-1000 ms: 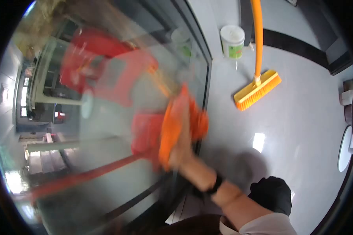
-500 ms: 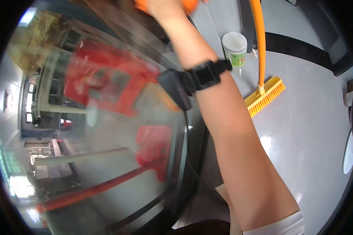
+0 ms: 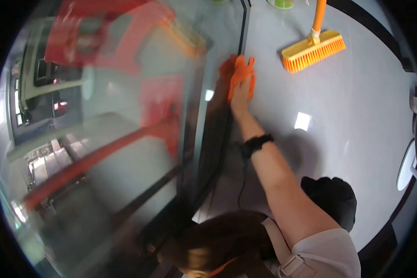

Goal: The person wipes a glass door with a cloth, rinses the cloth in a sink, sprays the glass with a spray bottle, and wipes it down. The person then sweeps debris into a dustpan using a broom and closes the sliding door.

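My right hand (image 3: 240, 95) is closed on an orange cloth (image 3: 242, 74), which lies against the dark frame edge (image 3: 220, 97) of a glass panel (image 3: 125, 92). Some of my fingers are hidden by the cloth. A black strapped device (image 3: 257, 144) is on my right wrist, with a thin cable hanging below it. My left hand is out of view. Beyond the cloth, to the right, a yellow broom head (image 3: 314, 50) with orange bristles rests on the grey floor.
Part of a white and green tub (image 3: 281, 3) shows at the top. Red plastic items (image 3: 92, 34) appear in the glass, blurred. A round white object (image 3: 406, 167) is at the right edge. A bumpy black object (image 3: 330, 201) shows beside my arm.
My right hand, first on the glass and then up near the top edge, is now lower, at the frame edge, with the cloth. The view has shifted, so broom and tub appear higher.
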{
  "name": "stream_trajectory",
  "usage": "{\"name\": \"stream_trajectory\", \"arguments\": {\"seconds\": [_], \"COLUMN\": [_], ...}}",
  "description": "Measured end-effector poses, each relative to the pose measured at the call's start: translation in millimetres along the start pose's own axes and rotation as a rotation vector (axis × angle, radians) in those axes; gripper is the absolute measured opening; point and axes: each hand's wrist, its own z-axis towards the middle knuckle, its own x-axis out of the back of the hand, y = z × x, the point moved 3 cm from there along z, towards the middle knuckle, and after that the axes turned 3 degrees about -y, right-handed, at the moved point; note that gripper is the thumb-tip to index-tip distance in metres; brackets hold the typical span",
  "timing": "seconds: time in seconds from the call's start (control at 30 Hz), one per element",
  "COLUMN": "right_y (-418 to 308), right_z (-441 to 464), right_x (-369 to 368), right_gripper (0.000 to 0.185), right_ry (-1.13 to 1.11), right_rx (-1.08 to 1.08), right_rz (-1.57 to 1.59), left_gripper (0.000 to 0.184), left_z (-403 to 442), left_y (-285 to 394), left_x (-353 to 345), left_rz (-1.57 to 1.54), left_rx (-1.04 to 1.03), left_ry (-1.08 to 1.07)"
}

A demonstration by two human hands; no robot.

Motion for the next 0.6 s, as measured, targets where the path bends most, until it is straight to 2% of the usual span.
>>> {"name": "stream_trajectory", "arguments": {"seconds": [0.03, 0.1, 0.17, 0.23, 0.3, 0.4, 0.43, 0.5, 0.53, 0.57, 0.6], "right_y": [4.2, 10.0, 5.1, 10.4, 26.4, -48.2, -89.1, -193.8, -239.2, -285.6, -335.1], "right_z": [-31.8, -113.5, -188.7, -254.1, -297.5, -282.7, -275.7, -271.6, -268.3, -271.3, -274.9], "right_x": [3.1, 11.8, 25.5, 34.6, 29.5, 12.5, 5.6, -3.2, -12.4, -16.1, -19.2], "right_gripper": [0.043, 0.047, 0.047, 0.047, 0.044, 0.045, 0.045, 0.047, 0.048, 0.049, 0.049], "right_ry": [-0.010, 0.032, -0.062, -0.125, -0.052, -0.126, -0.168, -0.276, -0.310, -0.348, -0.383], "right_rx": [0.128, -0.029, -0.299, -0.409, -0.743, -0.688, -0.644, -0.416, -0.148, 0.010, 0.168], "right_rz": [-0.102, -0.207, -0.001, -0.021, 0.371, 0.392, 0.399, 0.335, 0.339, 0.346, 0.362], "left_gripper": [0.053, 0.054, 0.055, 0.056, 0.056, 0.057, 0.058, 0.061, 0.063, 0.065, 0.068], "left_z": [1.4, 1.2, 3.0, 2.1, 5.7, 2.9, -0.2, -6.9, -11.3, -14.9, -26.7], "left_y": [1.0, 3.3, 5.7, 8.9, 14.6, 19.9, 14.4, 0.7, -5.8, -0.4, -12.8], "left_x": [1.9, 7.5, 16.4, 29.0, 41.2, 61.2, 65.8, 76.0, 81.0, 81.2, 91.5], "left_rz": [-0.004, -0.005, -0.012, -0.027, -0.030, 0.018, -0.020, -0.375, -0.532, -0.589, -0.515], "left_rx": [0.005, 0.015, 0.034, 0.071, 0.117, 0.178, 0.290, 0.468, 0.574, 0.642, 0.621], "left_ry": [0.019, 0.052, 0.086, 0.143, 0.205, 0.335, 0.269, 0.156, 0.119, -0.027, -0.061]}}
